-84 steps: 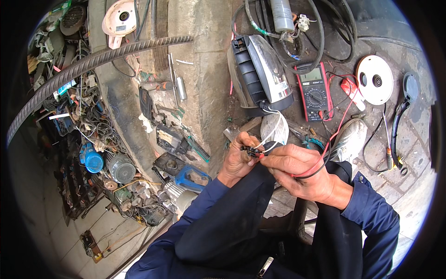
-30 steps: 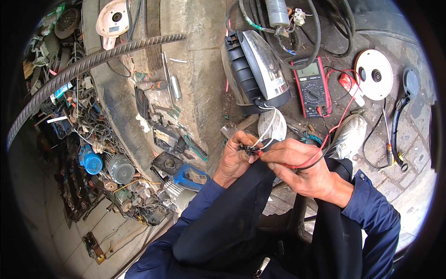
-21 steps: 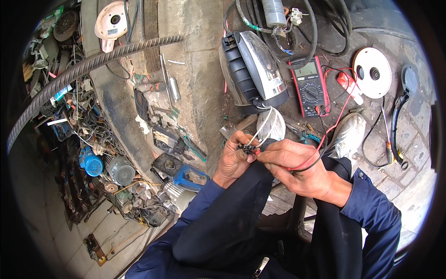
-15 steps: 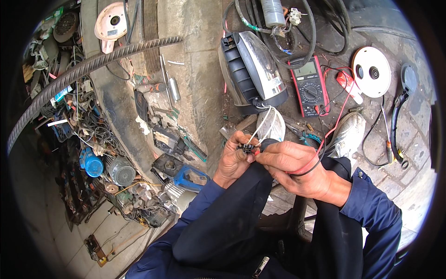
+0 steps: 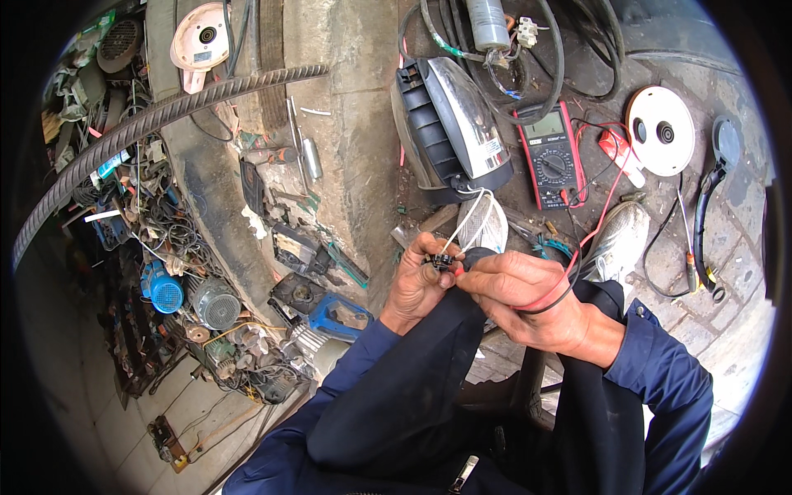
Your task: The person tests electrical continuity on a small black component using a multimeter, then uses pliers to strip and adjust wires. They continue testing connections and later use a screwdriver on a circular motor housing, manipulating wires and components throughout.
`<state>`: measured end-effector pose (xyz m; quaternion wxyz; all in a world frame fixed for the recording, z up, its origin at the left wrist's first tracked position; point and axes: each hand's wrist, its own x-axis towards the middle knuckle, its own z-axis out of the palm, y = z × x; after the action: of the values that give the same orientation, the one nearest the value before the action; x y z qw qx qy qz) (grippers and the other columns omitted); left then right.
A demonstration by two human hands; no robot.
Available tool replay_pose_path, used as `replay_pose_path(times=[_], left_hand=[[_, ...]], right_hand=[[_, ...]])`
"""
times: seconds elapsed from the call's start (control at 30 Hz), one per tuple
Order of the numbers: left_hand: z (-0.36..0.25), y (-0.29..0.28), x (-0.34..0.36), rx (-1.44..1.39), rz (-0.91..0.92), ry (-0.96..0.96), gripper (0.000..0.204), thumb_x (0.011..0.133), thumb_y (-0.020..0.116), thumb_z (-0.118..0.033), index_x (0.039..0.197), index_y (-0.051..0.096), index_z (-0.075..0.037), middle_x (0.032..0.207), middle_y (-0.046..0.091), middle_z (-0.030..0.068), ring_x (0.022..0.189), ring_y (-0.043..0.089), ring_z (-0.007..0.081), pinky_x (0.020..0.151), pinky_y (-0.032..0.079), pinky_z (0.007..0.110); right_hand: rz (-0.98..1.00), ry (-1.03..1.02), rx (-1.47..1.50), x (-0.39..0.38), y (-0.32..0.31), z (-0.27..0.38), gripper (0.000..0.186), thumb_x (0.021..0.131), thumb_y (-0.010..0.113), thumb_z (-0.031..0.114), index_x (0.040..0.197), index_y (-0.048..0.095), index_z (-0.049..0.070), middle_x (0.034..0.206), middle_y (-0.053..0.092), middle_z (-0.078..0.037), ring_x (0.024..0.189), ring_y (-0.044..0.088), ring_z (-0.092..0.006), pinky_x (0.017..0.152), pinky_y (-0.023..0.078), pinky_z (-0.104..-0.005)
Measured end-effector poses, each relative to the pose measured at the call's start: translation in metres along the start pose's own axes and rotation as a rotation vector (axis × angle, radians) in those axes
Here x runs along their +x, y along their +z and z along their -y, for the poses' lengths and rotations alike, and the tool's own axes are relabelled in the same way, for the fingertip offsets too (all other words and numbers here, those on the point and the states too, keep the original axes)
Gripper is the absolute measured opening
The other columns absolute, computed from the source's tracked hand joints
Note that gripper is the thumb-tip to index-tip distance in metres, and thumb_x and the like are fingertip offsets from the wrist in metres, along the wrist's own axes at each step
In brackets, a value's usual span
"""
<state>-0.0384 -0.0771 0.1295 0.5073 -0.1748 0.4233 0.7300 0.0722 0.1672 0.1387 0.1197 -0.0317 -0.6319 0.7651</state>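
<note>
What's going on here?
A seated person's left hand pinches a small black part, with white wires running toward the chrome-and-black appliance lying on the ground. The right hand holds a red probe right at that part; whether its tip makes contact is too small to tell. Red and black leads run from the right hand toward the red-edged multimeter, which lies on the ground beyond the shoes.

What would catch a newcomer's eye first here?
Probably the long, ribbed, grey-brown metal bar arching across the upper left. Then, centrally, the left hand holding a small black part and the right hand gripping thin red and black leads. Above them lies a red-rimmed dark rectangular multimeter.
</note>
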Motion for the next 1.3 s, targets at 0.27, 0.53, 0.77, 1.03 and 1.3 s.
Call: replay_pose_path(times=[0.27,0.53,0.77,1.03,1.3], left_hand=[[-0.0007,0.0008,0.0002,-0.017,0.013,-0.012,0.039,0.088,0.090,-0.012,0.117,0.063,-0.011,0.124,0.070,0.0165,0.104,0.074,0.0245,0.082,0.059,0.028],[-0.0010,0.0031,0.0003,-0.027,-0.004,-0.013,0.040,0.088,0.090,-0.013,0.117,0.063,-0.011,0.124,0.070,0.0167,0.102,0.074,0.0236,0.084,0.060,0.029],[-0.0003,0.0027,0.0006,-0.043,-0.012,-0.012,0.040,0.088,0.090,-0.012,0.118,0.064,-0.012,0.124,0.070,0.0165,0.101,0.074,0.0228,0.084,0.060,0.029],[0.0006,0.0029,0.0012,-0.067,-0.011,-0.009,0.040,0.088,0.090,-0.012,0.119,0.065,-0.012,0.124,0.071,0.0159,0.102,0.074,0.0235,0.081,0.059,0.028],[0.0014,0.0035,0.0017,-0.103,-0.017,-0.008,0.040,0.088,0.089,-0.012,0.120,0.066,-0.013,0.128,0.072,0.0165,0.101,0.075,0.0238,0.081,0.059,0.028]], right_hand=[[0.017,0.053,0.010,0.0011,-0.0027,0.0021,0.034,0.086,0.076,-0.007,0.118,0.075,0.003,0.111,0.072,-0.012,0.097,0.075,-0.0310,0.082,0.062,-0.0391],[0.010,0.057,-0.002,0.0021,-0.0017,0.0019,0.034,0.087,0.075,-0.007,0.119,0.075,0.004,0.113,0.072,-0.011,0.100,0.075,-0.0305,0.084,0.062,-0.0388],[0.014,0.062,0.003,0.0024,-0.0025,0.0024,0.035,0.087,0.074,-0.006,0.120,0.074,0.004,0.113,0.072,-0.011,0.100,0.074,-0.0306,0.085,0.062,-0.0388],[0.018,0.059,-0.002,0.0020,-0.0026,0.0009,0.035,0.087,0.074,-0.006,0.121,0.073,0.004,0.113,0.072,-0.011,0.100,0.074,-0.0308,0.085,0.062,-0.0391],[-0.003,0.059,0.006,0.0021,-0.0010,-0.0004,0.034,0.088,0.075,-0.006,0.120,0.073,0.003,0.112,0.072,-0.011,0.098,0.074,-0.0306,0.083,0.061,-0.0383]])
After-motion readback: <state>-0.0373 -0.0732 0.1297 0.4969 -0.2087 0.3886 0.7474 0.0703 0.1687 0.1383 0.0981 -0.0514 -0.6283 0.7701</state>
